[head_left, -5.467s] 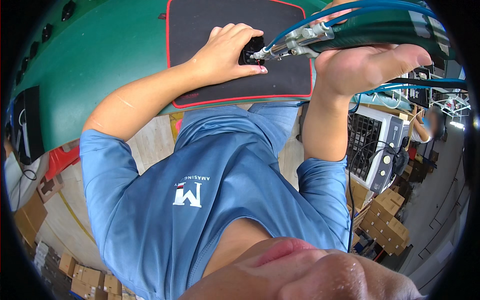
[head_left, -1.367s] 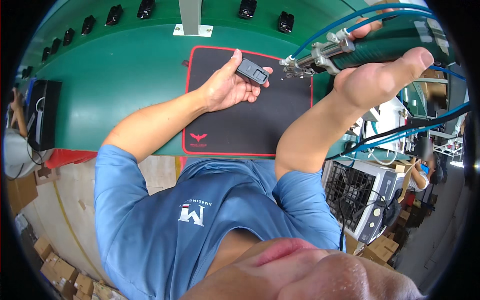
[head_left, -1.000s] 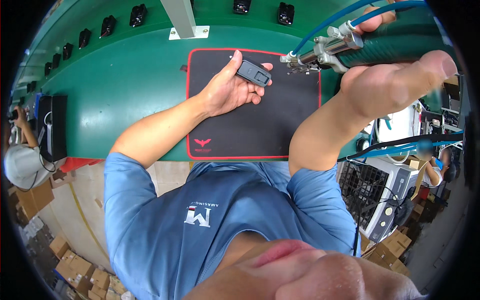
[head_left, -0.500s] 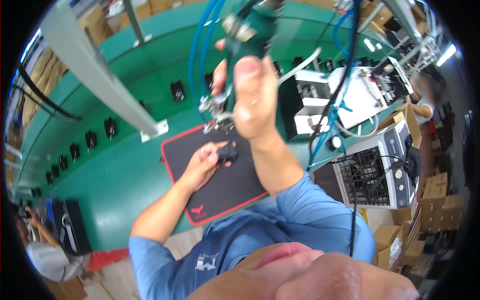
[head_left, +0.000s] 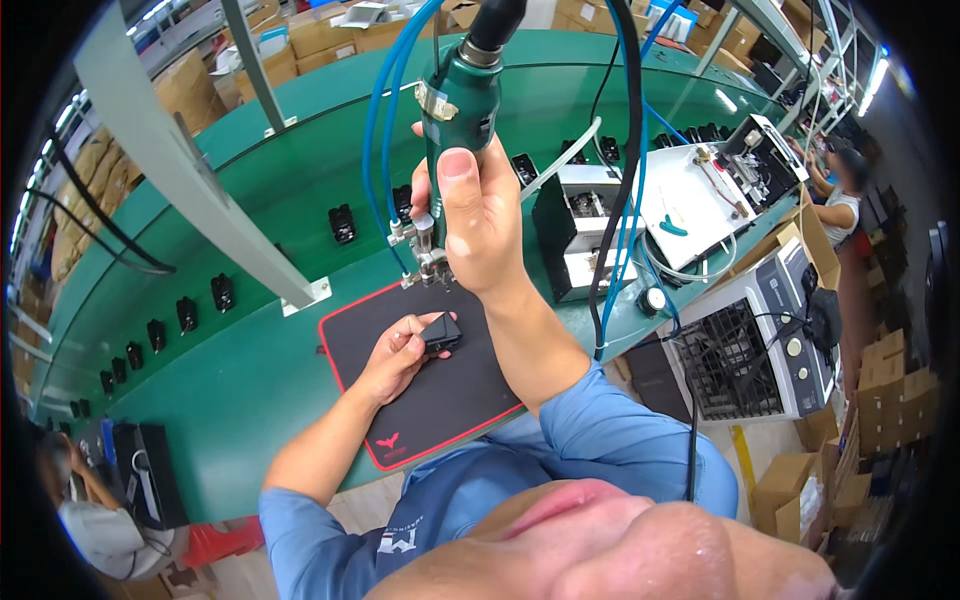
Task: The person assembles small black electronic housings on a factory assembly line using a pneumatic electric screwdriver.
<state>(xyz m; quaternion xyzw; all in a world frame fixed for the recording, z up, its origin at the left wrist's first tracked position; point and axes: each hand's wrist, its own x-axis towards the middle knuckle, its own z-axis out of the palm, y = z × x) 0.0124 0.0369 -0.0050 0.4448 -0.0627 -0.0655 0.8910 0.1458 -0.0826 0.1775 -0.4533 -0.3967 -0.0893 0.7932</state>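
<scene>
My right hand is wrapped around a dark green power screwdriver, held upright over the mat with the thumb along its body. A metal fitting with blue air hoses joins the tool's lower end; the tip itself is hard to make out. Below and slightly left of it, my left hand grips a small black plastic housing between thumb and fingers. The housing is apart from the tool. Under both lies a black mat with a red border.
Several black parts stand in a row along the green bench. A grey post rises at left. To the right are a white machine, hanging cables, a round gauge and an air cooler. Co-workers sit at both sides.
My right hand and the screwdriver have come down and a little left in view. The black housing is now tilted differently in my left hand, and the whole view has shifted slightly.
</scene>
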